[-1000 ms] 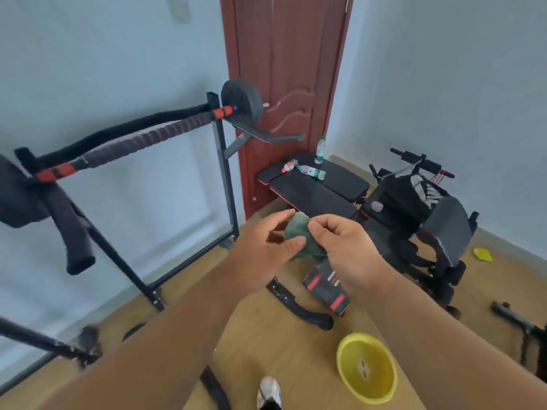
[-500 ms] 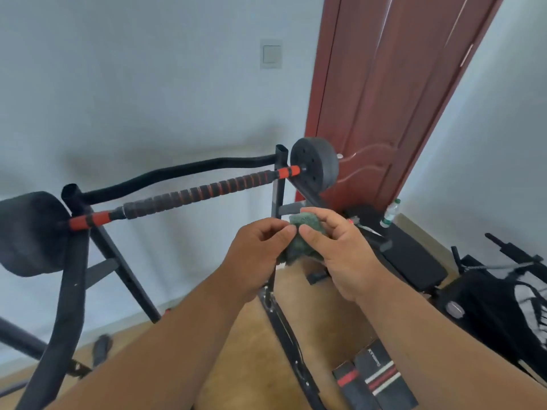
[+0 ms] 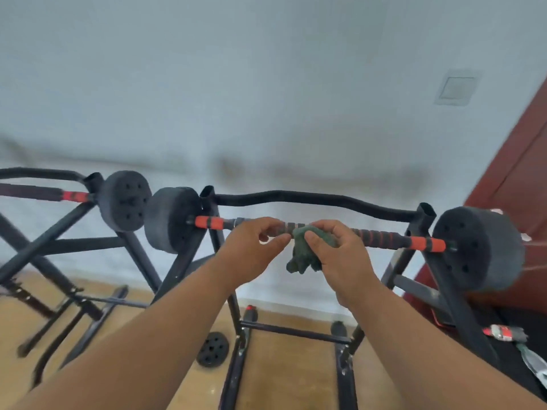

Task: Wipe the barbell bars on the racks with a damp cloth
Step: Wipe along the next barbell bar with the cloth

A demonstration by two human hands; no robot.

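The cloth (image 3: pixel 305 255) at mid-frame is dark green. The barbell bar (image 3: pixel 381 236) across the middle is ringed black and red along its grip, with bright orange-red sleeves at both ends, and its weight plates (image 3: pixel 479 250) are matte black. The rack (image 3: pixel 296 328) is black. A second bar (image 3: pixel 38 193) at the left edge looks dark with a red end, though blurred. The floor (image 3: pixel 284 368) is tan wood, the wall (image 3: pixel 266 84) pale grey-blue, the door (image 3: pixel 521 173) at right reddish brown.

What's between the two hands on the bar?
In the head view, a ribbed stretch of barbell bar and the green cloth's edge lie between left hand and right hand.
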